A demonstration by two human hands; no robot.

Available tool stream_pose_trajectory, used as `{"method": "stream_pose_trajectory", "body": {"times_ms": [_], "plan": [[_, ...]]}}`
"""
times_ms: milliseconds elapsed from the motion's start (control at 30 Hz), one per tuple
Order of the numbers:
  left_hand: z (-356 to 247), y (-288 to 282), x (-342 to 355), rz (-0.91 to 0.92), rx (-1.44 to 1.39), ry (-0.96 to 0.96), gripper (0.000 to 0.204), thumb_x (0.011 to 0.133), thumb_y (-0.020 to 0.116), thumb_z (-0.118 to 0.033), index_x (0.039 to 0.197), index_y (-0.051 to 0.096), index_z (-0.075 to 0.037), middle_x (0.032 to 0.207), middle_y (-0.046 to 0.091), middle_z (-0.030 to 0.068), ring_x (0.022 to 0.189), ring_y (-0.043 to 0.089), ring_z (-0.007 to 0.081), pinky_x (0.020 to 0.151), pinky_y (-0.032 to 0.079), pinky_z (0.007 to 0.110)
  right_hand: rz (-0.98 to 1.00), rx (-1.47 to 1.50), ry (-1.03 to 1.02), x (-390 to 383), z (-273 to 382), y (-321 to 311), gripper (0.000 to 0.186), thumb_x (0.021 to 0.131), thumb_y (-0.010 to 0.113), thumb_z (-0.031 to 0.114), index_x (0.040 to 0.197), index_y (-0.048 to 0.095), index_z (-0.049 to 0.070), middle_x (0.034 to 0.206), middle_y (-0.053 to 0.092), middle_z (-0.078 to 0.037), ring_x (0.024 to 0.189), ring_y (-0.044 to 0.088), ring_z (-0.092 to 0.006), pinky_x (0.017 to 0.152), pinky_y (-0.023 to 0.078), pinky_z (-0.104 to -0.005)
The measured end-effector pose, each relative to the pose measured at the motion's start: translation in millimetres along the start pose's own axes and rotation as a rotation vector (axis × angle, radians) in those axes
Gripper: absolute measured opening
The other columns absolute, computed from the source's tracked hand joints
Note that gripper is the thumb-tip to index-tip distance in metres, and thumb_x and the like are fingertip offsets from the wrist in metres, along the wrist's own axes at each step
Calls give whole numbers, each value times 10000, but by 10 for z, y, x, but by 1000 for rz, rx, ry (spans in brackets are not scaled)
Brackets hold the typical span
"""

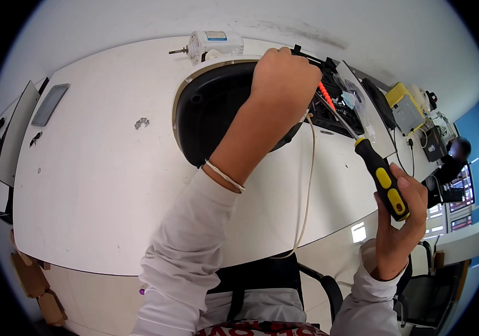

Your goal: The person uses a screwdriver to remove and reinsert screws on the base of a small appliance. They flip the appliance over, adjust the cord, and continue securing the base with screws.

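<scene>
My right hand [405,215] grips a screwdriver [382,173] by its black and yellow handle. The metal shaft slants up and left, and its tip is lost beside my left hand [284,78]. That hand is closed over the right part of a black rounded housing [208,115] with a pale rim; its fingertips and whatever they grip are hidden. An orange-red coiled piece [327,96] shows just beyond the hand, next to the shaft. From the housing's right side a cream cable [308,190] runs down over the table's front edge.
Behind the housing lies a white motor [214,46] with a metal shaft. Small screws [142,122] are heaped to its left. A grey flat device [50,105] rests at the far left. Black parts [346,120] lie at right. A person [452,165] sits farther off.
</scene>
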State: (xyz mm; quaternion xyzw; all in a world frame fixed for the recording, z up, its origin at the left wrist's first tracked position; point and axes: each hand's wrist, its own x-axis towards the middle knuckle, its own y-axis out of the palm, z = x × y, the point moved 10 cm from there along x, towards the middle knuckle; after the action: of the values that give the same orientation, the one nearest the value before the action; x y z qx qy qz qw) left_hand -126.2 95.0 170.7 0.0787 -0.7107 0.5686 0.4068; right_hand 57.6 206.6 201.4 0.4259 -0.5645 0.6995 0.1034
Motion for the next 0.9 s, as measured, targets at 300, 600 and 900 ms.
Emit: {"method": "stream_pose_trajectory", "body": {"times_ms": [300,600,900], "plan": [[-10,-23,-5,1,-2,15,181,746,718,-159,923,725,-197,843,667,-13,795,604,214,698,485,329,-75,-105,139,38,-55,-62,378,721,714,-57,1066,637,75,1065,623,-144,919,658,-291,706,570,-317],[-3,2,-2,19,12,15,188,746,721,-175,933,715,-191,863,671,-24,807,603,207,690,484,324,-18,-95,237,28,-216,-43,458,739,699,-25,1159,543,68,1172,523,-160,961,609,-304,746,529,-343],[-8,-38,-29,-27,-34,25,191,738,727,-178,927,699,-174,874,675,-19,816,601,207,704,479,337,-30,-13,163,95,-57,-38,371,735,673,-76,1061,664,101,1069,594,-116,978,602,-283,794,519,-353]]}}
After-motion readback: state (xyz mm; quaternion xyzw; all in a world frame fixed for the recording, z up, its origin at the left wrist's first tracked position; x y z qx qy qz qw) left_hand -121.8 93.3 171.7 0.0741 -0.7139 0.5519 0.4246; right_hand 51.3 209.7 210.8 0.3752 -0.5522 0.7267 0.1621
